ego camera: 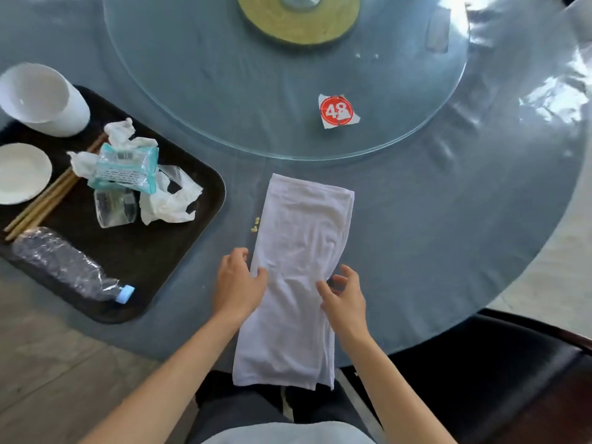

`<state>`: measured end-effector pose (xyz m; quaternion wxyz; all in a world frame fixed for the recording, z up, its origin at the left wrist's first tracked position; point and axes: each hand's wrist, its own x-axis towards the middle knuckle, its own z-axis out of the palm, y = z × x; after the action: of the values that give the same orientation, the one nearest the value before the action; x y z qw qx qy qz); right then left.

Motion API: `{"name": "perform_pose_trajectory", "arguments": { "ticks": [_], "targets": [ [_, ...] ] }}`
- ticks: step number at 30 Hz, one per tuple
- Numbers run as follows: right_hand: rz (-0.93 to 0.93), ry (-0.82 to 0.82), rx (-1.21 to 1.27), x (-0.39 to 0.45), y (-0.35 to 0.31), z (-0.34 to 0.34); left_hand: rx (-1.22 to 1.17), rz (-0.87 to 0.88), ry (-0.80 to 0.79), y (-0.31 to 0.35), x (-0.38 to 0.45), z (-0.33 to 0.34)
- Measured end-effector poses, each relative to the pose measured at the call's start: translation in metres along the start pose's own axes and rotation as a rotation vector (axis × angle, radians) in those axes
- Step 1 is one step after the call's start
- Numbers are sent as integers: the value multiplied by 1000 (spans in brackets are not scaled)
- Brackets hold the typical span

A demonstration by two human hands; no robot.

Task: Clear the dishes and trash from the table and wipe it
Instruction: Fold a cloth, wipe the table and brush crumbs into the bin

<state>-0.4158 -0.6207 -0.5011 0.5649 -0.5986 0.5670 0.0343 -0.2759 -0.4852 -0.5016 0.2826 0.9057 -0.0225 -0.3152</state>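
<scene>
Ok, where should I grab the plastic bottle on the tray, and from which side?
Probably the plastic bottle at its mid-body, from above, fingers across its width. It lies flat on the tray with its blue cap pointing toward you, and the crinkled body should give under the fingers.

A folded white cloth [298, 277] lies on the counter [448, 235], its near end hanging over the edge. The left hand [238, 283] rests on its left side; the right hand [344, 299] touches its right side with fingers loosely bent. A tray [134, 251] of dishes and trash sits to the left.
</scene>
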Motion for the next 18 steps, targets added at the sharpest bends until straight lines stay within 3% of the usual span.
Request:
{"name": "perform_pose_trajectory", "arguments": {
  "ticks": [4,8,13,18],
  "targets": [
    [125,-7,24,11,-19,5,34,-68,-111,20,13,-5],
    [188,-146,-13,25,-22,-2,-76,-163,-113,29,15,-7],
    [54,-228,79,4,-42,-26,-169,-131,-132,40,4,-16],
    [-184,-225,196,-39,-55,-60,-403,49,-297,62,-29,-47]
  ]
}}
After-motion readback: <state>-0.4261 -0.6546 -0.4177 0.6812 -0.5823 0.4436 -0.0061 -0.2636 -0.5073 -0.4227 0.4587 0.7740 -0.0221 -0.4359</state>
